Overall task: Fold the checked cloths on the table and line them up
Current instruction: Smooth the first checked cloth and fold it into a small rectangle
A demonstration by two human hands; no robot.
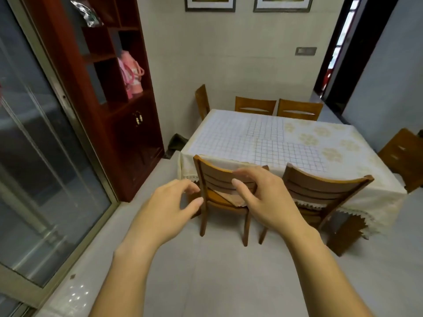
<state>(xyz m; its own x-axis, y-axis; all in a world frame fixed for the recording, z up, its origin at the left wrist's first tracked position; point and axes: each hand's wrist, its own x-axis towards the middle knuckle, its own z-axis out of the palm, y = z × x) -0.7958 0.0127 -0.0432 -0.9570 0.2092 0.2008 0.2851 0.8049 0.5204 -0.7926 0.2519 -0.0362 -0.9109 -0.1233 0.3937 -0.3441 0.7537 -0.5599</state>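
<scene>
Seen from head height, two bare arms are stretched forward over a pale tiled floor [229, 271]. The left hand [169, 207] is held in the air with its fingers loosely curled, and nothing is grasped. To its right, the right hand [258, 195] is raised a little higher, fingers bent and relaxed, and is likewise empty. Both hands are seen in front of a wooden chair [219, 177] pushed in at the table's near side, short of the tabletop.

The checked cloths [251, 138] are spread flat and unfolded across the left and middle of the table [332, 143], their edges meeting or overlapping. No cloth has been touched, so the task appears to be at its very start.

The step in hand is judged to be the approach. The table should be closed in on first, and the chair may need to be shifted aside so the cloths can be reached. One cloth's near corners should then be pinched and separated cleanly from its neighbours before any fold is made.

At far left, a sliding glass door [45, 156] is seen, then a dark red wooden cabinet [109, 110] with a pink bag [131, 74] on an open shelf. The table is covered by a cream floral tablecloth with a lace edge. More chairs are set around it, including a second near chair [320, 186]. At far right, a dark doorway [343, 42] is visible.
</scene>
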